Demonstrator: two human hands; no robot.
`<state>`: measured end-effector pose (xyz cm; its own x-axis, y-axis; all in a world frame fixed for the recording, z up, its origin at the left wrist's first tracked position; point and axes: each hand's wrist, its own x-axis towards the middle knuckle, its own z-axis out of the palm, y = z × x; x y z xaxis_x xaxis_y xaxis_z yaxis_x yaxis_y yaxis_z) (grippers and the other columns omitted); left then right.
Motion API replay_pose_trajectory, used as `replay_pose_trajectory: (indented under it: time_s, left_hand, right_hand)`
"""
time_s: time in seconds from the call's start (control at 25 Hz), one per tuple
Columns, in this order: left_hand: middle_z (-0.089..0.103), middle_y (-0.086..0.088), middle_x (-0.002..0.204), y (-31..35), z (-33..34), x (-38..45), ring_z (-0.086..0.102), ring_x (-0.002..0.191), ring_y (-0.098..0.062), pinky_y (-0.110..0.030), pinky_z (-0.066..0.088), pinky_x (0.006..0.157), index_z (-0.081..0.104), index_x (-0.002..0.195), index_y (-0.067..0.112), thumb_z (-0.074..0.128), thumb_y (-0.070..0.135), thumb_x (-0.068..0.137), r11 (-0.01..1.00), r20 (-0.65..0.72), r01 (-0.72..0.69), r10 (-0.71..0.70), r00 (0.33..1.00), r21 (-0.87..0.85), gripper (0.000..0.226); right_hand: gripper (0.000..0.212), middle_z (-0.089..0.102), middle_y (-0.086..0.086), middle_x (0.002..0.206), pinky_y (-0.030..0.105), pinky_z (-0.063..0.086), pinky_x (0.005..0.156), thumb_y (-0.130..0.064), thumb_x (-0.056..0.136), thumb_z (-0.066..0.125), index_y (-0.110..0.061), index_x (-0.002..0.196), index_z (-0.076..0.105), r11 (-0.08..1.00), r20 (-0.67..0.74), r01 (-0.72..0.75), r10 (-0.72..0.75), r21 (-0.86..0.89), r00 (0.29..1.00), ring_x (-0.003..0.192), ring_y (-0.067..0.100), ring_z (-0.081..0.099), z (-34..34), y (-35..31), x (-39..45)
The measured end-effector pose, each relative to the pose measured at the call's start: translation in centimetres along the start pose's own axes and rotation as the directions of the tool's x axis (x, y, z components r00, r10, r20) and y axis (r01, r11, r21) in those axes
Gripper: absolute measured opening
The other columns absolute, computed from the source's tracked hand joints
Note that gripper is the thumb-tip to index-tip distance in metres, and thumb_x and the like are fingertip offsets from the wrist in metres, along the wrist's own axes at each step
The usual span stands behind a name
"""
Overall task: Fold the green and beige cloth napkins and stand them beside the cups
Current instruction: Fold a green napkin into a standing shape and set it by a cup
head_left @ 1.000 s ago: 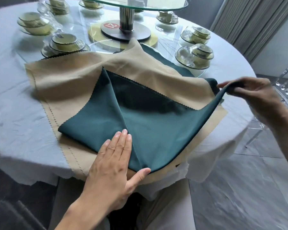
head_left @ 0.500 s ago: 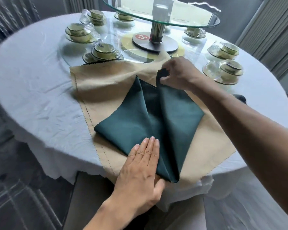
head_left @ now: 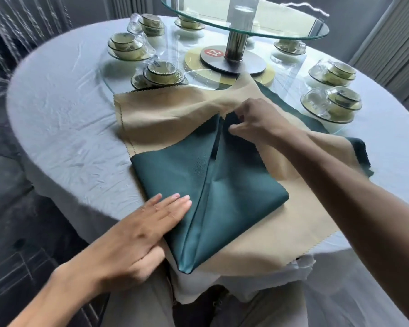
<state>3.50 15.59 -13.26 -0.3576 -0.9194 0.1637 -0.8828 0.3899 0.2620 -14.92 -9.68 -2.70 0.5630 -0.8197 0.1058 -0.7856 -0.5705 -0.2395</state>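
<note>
A dark green napkin [head_left: 224,199] lies folded into a diamond on top of a spread beige napkin [head_left: 175,119] at the table's near edge. Its two flaps meet along a centre crease. My left hand [head_left: 137,234] lies flat, fingers together, pressing the green napkin's lower left side. My right hand [head_left: 253,119] pinches the right flap's corner at the diamond's top point. More green cloth [head_left: 361,149] peeks out from under the beige napkin at the right. Wrapped cup sets stand behind: one [head_left: 161,74] just past the beige napkin, another [head_left: 333,105] at the right.
A glass lazy Susan [head_left: 245,22] on a metal post [head_left: 235,46] stands over the table's middle. Further wrapped cup sets [head_left: 125,46] ring it. The white tablecloth [head_left: 64,119] covers the round table. Curtains hang at the right.
My right hand has carried the green napkin's right corner across and down to the top point, closing the diamond. My left hand slid slightly left while still pressing. The view shifted closer.
</note>
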Motion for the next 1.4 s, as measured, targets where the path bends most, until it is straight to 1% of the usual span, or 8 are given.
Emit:
replay_pose_trajectory:
  time_s: [0.16,0.36,0.48,0.64,0.96,1.16,1.32,1.4]
  left_hand:
    - [0.036,-0.003,0.158,3.7,2.8,0.5,0.031,0.147,-0.017,-0.034,0.018,0.118,0.037,0.152,0.014,0.031,0.052,0.103,0.993,-0.144,0.116,-0.119,0.982,-0.025,0.063]
    - [0.049,-0.009,0.149,6.1,5.3,1.1,0.044,0.139,-0.025,-0.043,0.026,0.112,0.061,0.134,0.010,0.041,0.030,0.093,0.965,-0.239,0.255,-0.233,0.943,0.062,0.049]
    - [0.048,-0.009,0.149,6.2,5.9,1.1,0.041,0.141,-0.023,-0.044,0.026,0.114,0.059,0.135,0.006,0.043,0.041,0.095,0.962,-0.275,0.267,-0.242,0.931,0.057,0.056]
    - [0.045,-0.009,0.152,5.7,6.3,1.1,0.040,0.142,-0.021,-0.047,0.028,0.113,0.056,0.137,0.004,0.052,0.041,0.085,0.965,-0.263,0.225,-0.183,0.947,0.136,0.064]
    - [0.048,0.000,0.151,2.7,3.5,0.9,0.047,0.137,-0.018,-0.032,0.036,0.099,0.056,0.140,0.015,0.043,0.019,0.065,0.990,-0.109,-0.024,0.039,0.993,0.141,0.076]
    - [0.039,0.000,0.157,1.9,3.8,1.4,0.035,0.145,-0.019,-0.044,0.029,0.109,0.046,0.146,0.014,0.039,0.014,0.066,0.980,-0.029,-0.068,0.074,0.997,0.185,0.081]
    - [0.039,-0.001,0.156,1.9,4.0,1.2,0.033,0.146,-0.020,-0.046,0.028,0.111,0.048,0.145,0.011,0.038,0.013,0.066,0.986,-0.037,-0.053,0.060,0.998,0.159,0.080]
    - [0.040,-0.003,0.156,1.9,4.0,1.3,0.034,0.145,-0.021,-0.046,0.029,0.110,0.050,0.144,0.008,0.039,0.015,0.067,0.986,-0.039,-0.070,0.077,0.996,0.148,0.078]
  right_hand:
    - [0.030,0.040,-0.005,0.062,0.030,0.029,0.060,-0.017,0.078,0.061,-0.016,0.056,0.041,0.994,-0.063,0.012,-0.018,-0.104,0.998,0.078,0.024,0.045,1.7,-0.6,0.2]
    - [0.032,0.042,-0.003,0.062,0.031,0.029,0.069,-0.023,0.088,0.060,-0.020,0.060,0.044,0.979,-0.179,0.021,-0.058,-0.202,0.982,0.086,0.025,0.042,2.4,-0.4,0.3]
    - [0.018,0.060,0.008,0.075,0.035,0.034,0.072,-0.025,0.089,0.062,-0.013,0.076,0.063,0.970,-0.227,0.071,-0.125,-0.232,0.966,0.094,0.031,0.050,3.2,-0.4,0.7]
    - [0.020,0.066,0.011,0.095,0.039,0.037,0.080,-0.028,0.091,0.061,-0.009,0.089,0.067,0.962,-0.272,0.066,-0.140,-0.263,0.952,0.099,0.034,0.050,3.9,-0.1,0.6]
    - [0.022,0.068,0.008,0.097,0.039,0.035,0.081,-0.032,0.089,0.064,-0.012,0.081,0.064,0.969,-0.316,0.104,-0.174,-0.225,0.933,0.097,0.032,0.050,4.4,1.0,1.3]
    - [0.033,0.061,0.010,0.102,0.043,0.039,0.084,-0.042,0.088,0.061,-0.011,0.099,0.063,0.953,-0.350,0.055,-0.162,-0.298,0.923,0.098,0.035,0.052,4.5,0.4,1.1]
    - [0.021,0.059,0.005,0.100,0.041,0.042,0.079,-0.032,0.089,0.057,-0.014,0.098,0.061,0.996,-0.595,0.066,-0.086,-0.055,0.799,0.090,0.028,0.051,4.2,-2.4,-6.2]
    - [0.015,0.059,0.000,0.092,0.039,0.041,0.077,-0.029,0.093,0.054,-0.016,0.088,0.059,0.984,-0.512,0.154,-0.086,0.090,0.855,0.083,0.023,0.051,5.8,-4.0,-12.8]
